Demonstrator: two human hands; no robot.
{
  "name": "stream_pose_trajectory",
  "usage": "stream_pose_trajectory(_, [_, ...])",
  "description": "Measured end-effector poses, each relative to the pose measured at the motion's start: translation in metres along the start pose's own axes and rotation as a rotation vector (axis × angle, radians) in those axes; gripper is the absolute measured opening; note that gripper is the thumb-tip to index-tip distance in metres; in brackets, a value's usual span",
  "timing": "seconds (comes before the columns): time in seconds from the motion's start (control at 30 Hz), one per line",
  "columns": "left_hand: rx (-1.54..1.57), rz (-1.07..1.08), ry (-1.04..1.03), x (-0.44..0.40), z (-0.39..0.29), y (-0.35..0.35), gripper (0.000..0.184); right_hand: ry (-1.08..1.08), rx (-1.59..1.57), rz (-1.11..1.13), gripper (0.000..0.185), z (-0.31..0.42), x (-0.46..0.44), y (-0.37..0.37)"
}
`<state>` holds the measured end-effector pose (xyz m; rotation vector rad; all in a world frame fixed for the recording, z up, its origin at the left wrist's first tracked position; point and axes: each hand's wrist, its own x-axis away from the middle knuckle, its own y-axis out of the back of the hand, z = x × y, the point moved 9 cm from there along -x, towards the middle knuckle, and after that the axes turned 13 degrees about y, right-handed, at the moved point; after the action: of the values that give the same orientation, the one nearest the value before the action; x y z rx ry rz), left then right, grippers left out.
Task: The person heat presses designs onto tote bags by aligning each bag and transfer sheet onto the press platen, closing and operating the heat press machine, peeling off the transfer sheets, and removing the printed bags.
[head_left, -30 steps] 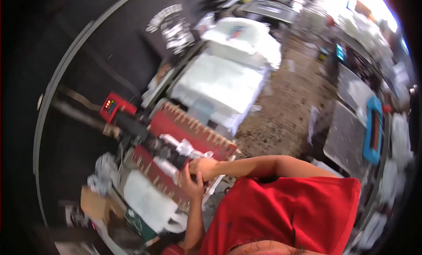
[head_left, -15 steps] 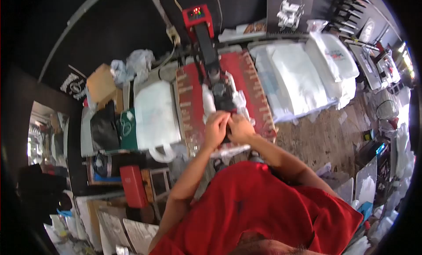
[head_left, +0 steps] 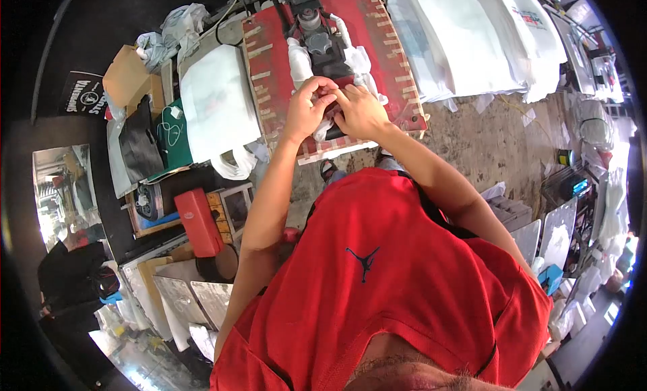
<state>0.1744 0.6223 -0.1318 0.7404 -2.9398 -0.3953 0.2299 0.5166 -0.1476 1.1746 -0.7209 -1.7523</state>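
The left hand (head_left: 309, 111) is shown with its fingers bent and its thumb brought near the forefinger, a narrow gap being left; the right hand (head_left: 364, 113) is held just beside it, fingers bent and directed toward those of the left. Whether anything is gripped by either cannot be told. The black machine arm (head_left: 331, 61), fitted with a round knob (head_left: 318, 44), is positioned just beyond the fingertips, above a red board (head_left: 274, 57), and is flanked by white-wrapped bars (head_left: 300, 64). The board is edged with pale strips (head_left: 259, 52); a white bag (head_left: 219, 101) is laid to its left, and white sheets (head_left: 465, 47) are seen to its right
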Motion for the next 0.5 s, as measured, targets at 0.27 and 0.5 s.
stream_pose_trajectory(0.27, [-0.043,0.022,-0.011,-0.0005,0.0051,-0.0007,0.017,0.029,0.058,-0.003,0.052,0.0034,-0.0002,0.0030])
stream_pose_trajectory(0.5, [0.016,0.044,-0.050,-0.0004,0.0056,-0.0023,0.019,0.009,0.030,0.011,0.047,0.0050,-0.0015,0.0072])
